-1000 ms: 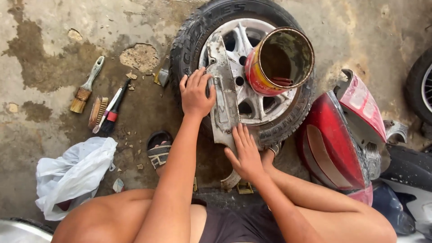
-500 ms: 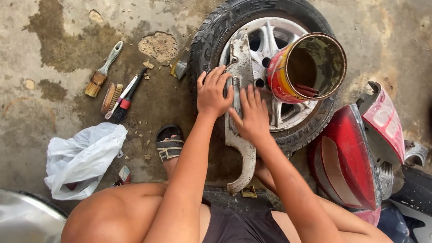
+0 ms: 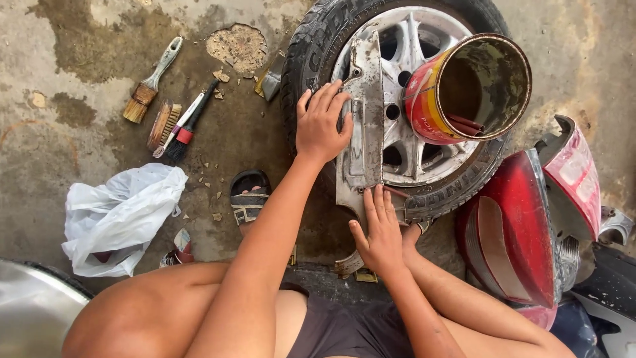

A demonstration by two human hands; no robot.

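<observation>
The person sits on the concrete floor with both hands on a long, grimy grey metal panel that lies across a car wheel lying flat. The left hand rests near the panel's upper half, fingers spread and curled over its left edge where it meets the tyre. The right hand lies flat and open on the panel's lower end, fingers pointing up along it; neither hand closes around anything. A red and yellow tin can, open and dirty inside, lies tilted on the wheel's spokes just right of the panel.

The panel looks dull and caked, so by my reading the cleaning is barely begun. The brushes lie untouched, well left of the wheel: a paintbrush, a wire brush and a small black brush. A white plastic bag lies nearer the person's knee, a sandalled foot between bag and wheel, and a red tail-lamp housing lies right of the wheel.
</observation>
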